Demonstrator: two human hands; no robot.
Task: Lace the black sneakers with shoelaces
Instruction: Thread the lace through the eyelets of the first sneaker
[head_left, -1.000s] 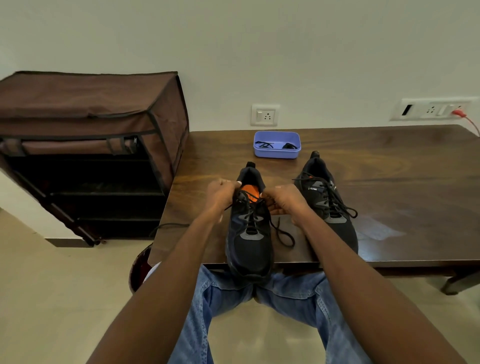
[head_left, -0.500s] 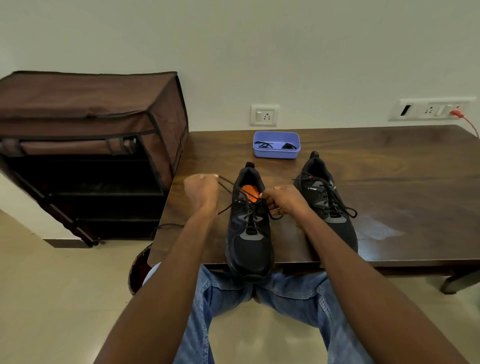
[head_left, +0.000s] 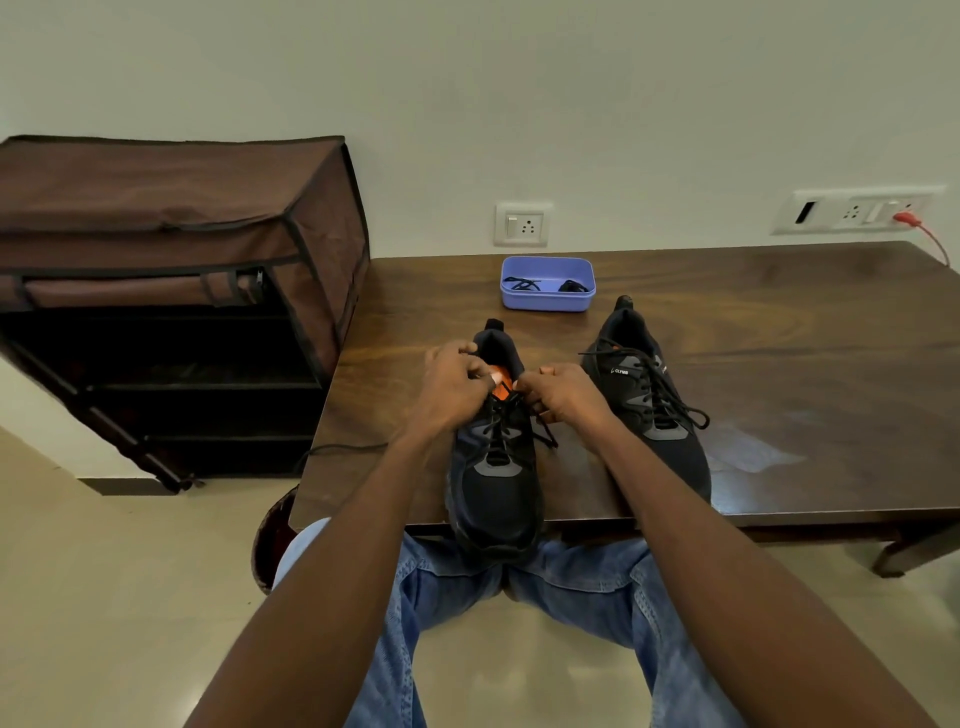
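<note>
At the table's near edge: left shoe (head_left: 496, 478), toe overhanging, both hands at its top eyelets
Left hand (head_left: 452, 387): fingers curled, pinching the lace (head_left: 501, 421) beside the orange tongue
Right hand (head_left: 563, 395): fingers curled, pinching the other lace end
Lace and fingers: strands run from the eyelets straight into both pinches
Right shoe (head_left: 647, 400): just beside, already laced
Risk: a hard tug could tip the overhanging shoe off the edge; a slack pinch could let the lace slip back out
</note>
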